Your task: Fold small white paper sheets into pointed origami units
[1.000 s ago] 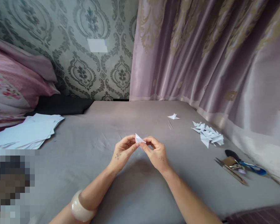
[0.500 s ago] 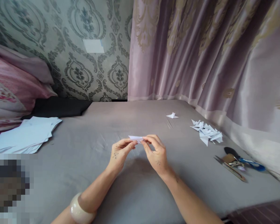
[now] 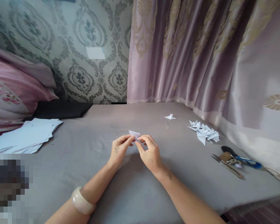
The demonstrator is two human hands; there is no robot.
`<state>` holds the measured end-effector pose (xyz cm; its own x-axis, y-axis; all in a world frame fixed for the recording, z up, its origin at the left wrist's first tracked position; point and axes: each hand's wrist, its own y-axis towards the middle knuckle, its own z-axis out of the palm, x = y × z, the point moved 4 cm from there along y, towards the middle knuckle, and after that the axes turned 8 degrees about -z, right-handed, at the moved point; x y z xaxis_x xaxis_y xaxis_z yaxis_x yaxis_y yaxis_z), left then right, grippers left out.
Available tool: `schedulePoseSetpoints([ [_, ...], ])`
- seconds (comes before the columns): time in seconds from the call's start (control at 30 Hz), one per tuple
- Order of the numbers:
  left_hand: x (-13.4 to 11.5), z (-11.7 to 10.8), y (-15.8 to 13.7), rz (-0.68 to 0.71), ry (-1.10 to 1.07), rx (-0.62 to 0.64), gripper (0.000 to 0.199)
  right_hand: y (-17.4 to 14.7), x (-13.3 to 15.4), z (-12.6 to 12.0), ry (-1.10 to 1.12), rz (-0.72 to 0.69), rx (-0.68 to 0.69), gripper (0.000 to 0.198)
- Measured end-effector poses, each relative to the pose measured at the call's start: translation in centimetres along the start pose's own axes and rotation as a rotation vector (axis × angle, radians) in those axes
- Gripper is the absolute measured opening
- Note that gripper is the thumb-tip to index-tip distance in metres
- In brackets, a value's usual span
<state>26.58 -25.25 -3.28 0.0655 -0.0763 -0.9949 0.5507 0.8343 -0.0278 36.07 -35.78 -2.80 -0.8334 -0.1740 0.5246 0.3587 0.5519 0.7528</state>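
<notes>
A small piece of folded white paper (image 3: 134, 134) is held up between my two hands, above the grey-covered surface (image 3: 79, 174). My left hand (image 3: 120, 148) pinches its left side between thumb and fingers. On the other side, my right hand (image 3: 148, 151) grips the lower right part with thumb and fingertips. The fingers cover the paper's lower edge, so its full shape is hidden. Beyond the hands, to the right, stands a single folded paper crane (image 3: 170, 116). A pile of similar folded paper pieces (image 3: 205, 132) lies farther right.
On the left lies a stack of white paper sheets (image 3: 25, 133), with a black cloth (image 3: 63, 109) behind it. To the right are a pair of thin snips (image 3: 228, 167) and a blue-handled tool (image 3: 249, 162). A curtain (image 3: 168, 62) hangs along the back right.
The paper has turned from lying nearly level to tilting down at the right, with more of its face showing. My right hand has moved slightly left, closer to my left hand.
</notes>
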Motion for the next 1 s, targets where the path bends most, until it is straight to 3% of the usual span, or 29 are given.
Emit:
schedulePoseSetpoints([
  [0.2, 0.1, 0.4, -0.4, 0.056, 0.015, 0.081, 0.023, 0.2, -1.8, 0.3, 0.134, 0.166, 0.004, 0.014],
  [0.33, 0.4, 0.1, -0.2, 0.049, -0.047, 0.155, 0.025, 0.4, -2.6, 0.7, 0.405, 0.401, 0.056, 0.023],
  [0.5, 1.3, 0.1, 0.3, -0.005, -0.233, 0.364, 0.026, 0.4, -2.5, 0.9, 0.76, 0.606, 0.094, 0.022],
  [0.67, 1.8, 0.0, 0.4, -0.029, -0.356, 0.443, 0.023, 0.4, -2.1, 1.0, 0.923, 0.657, 0.123, 0.016],
  [1.0, 1.8, 0.1, 0.4, -0.044, -0.411, 0.452, 0.022, 0.4, -2.3, 1.8, 1.088, 0.692, 0.168, 0.017],
])
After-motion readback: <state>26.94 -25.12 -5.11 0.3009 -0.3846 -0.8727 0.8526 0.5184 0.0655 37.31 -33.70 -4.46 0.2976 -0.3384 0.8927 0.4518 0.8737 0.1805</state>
